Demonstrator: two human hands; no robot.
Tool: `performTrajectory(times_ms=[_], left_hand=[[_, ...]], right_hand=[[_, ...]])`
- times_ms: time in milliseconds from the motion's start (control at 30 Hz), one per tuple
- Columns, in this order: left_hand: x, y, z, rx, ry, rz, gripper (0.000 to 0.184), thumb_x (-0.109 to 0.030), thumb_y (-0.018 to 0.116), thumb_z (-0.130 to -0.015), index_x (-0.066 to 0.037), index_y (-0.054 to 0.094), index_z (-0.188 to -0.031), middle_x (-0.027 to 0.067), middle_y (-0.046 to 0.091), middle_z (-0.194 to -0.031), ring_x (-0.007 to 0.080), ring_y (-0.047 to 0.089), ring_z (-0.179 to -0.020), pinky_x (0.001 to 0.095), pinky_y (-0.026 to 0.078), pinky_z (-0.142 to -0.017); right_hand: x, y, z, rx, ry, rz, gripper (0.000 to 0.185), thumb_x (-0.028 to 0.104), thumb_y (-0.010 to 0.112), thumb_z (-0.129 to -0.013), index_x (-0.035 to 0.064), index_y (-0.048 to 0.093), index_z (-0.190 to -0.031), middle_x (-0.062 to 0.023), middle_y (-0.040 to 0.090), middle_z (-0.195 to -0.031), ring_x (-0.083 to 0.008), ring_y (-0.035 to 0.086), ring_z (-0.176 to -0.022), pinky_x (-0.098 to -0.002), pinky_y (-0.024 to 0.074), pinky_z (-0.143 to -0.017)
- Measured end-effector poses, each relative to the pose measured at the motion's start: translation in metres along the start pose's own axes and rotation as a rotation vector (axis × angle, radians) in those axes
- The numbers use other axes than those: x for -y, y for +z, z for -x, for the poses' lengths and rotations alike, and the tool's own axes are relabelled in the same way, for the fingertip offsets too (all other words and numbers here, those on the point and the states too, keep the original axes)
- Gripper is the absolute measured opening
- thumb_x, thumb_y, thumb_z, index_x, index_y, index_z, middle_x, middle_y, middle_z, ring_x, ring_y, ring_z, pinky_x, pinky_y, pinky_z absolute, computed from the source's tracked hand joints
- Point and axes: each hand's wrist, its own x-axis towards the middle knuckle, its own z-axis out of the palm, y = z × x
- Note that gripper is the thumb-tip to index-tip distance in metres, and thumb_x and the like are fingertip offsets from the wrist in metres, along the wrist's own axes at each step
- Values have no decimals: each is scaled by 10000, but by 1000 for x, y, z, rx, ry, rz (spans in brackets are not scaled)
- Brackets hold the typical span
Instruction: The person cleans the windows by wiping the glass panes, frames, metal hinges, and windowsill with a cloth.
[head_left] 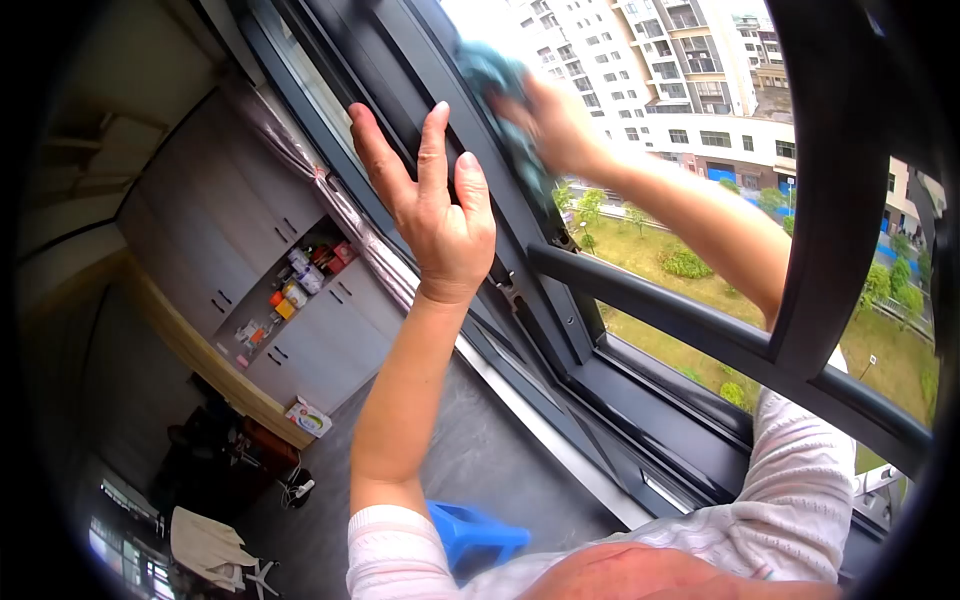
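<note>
On the grey floor (560,470) below me I saw part of a blue plastic stool (455,535). Across the room stood a grey-brown cabinet (190,170), with small boxes and containers (295,290) crowded in its open middle. A pale pinkish curtain (375,250) hung gathered near it, and a printed white box (308,417) lay below. Outside I saw pale multi-storey buildings (690,60), a yellow-green lawn (645,250) and a rounded shrub (687,263).

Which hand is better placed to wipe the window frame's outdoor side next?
Right, most likely: the right hand holds the teal cloth by the window frame, its arm reaching outside. The left hand is indoors, fingers spread, with no cloth.
</note>
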Motion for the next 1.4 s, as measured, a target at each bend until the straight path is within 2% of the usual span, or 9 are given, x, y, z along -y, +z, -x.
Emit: performTrajectory(times_ms=[100, 633, 833, 967, 1000, 1033, 1200, 1333, 1400], left_hand=[[1, -2, -1, 3, 32, -42, 418, -78, 554, -837, -44, 532, -1253, 283, 108, -1478, 449, 139, -1364, 482, 159, -1099], [8, 0, 2, -64, -54, 192, 523, -65, 469, -892, -25, 319, -1391, 202, 137, -1502, 378, 120, -1390, 445, 142, -1116], [9, 1, 4, -83, -36, 136, 467, -173, 430, -955, -25, 329, -1386, 201, 156, -1499, 350, 132, -1396, 403, 159, -1118], [9, 0, 5, -74, 7, 54, 479, -175, 457, -941, -37, 341, -1385, 212, 179, -1489, 367, 159, -1384, 432, 156, -1112], [5, -9, 5, -33, 5, 30, 497, -158, 488, -915, -28, 351, -1375, 221, 207, -1475, 385, 182, -1370, 446, 162, -1105], [-7, -22, 11, -4, -29, 11, 503, -140, 513, -891, -12, 369, -1356, 227, 232, -1460, 398, 197, -1357, 450, 159, -1103], [-92, -83, 97, 344, -368, 532, 506, -381, 606, -877, -21, 530, -1224, 182, 518, -1211, 304, 553, -1072, 359, 446, -899], [-100, -77, 92, 260, -281, 315, 563, -36, 718, -717, -8, 505, -1237, 200, 510, -1202, 334, 557, -1059, 353, 461, -869], [-80, -69, 82, 203, -271, 273, 438, 25, 661, -716, -47, 587, -1142, 145, 559, -1092, 298, 596, -978, 329, 478, -835]], right_hand=[[15, 1, -94, -147, -335, -524, 342, 316, 559, -891, 14, 547, -1052, -206, 637, -877, -330, 628, -799, -419, 475, -729], [-5, 14, -25, -304, -212, -172, 308, 288, 563, -895, 25, 560, -1055, -230, 620, -839, -363, 616, -774, -423, 469, -703], [-62, -21, 108, 235, -216, 332, 188, 208, 586, -840, 32, 646, -811, -199, 603, -702, -368, 614, -682, -415, 487, -652], [-10, -45, 193, 477, 342, 181, 277, 157, 548, -847, 90, 563, -1115, -91, 641, -909, -209, 631, -814, -347, 514, -724], [18, -67, 188, 822, 810, 76, 332, 136, 578, -816, 98, 547, -1144, -117, 630, -985, -233, 619, -899, -359, 504, -773], [19, -67, 206, 551, -23, 59, 327, 85, 603, -770, 111, 564, -1094, -145, 608, -1009, -275, 580, -960, -400, 479, -807], [64, -47, 202, 339, 12, -129, 231, 162, 558, -863, 36, 557, -1057, -218, 608, -825, -414, 601, -802, -435, 469, -749], [77, -32, 169, 463, 360, -808, 285, 238, 412, -993, 27, 529, -1144, 10, 558, -1013, -46, 465, -929, -246, 430, -795], [77, -26, 162, 469, 395, -997, 311, 266, 449, -980, 47, 492, -1197, -1, 545, -1055, -48, 466, -961, -240, 423, -821]])
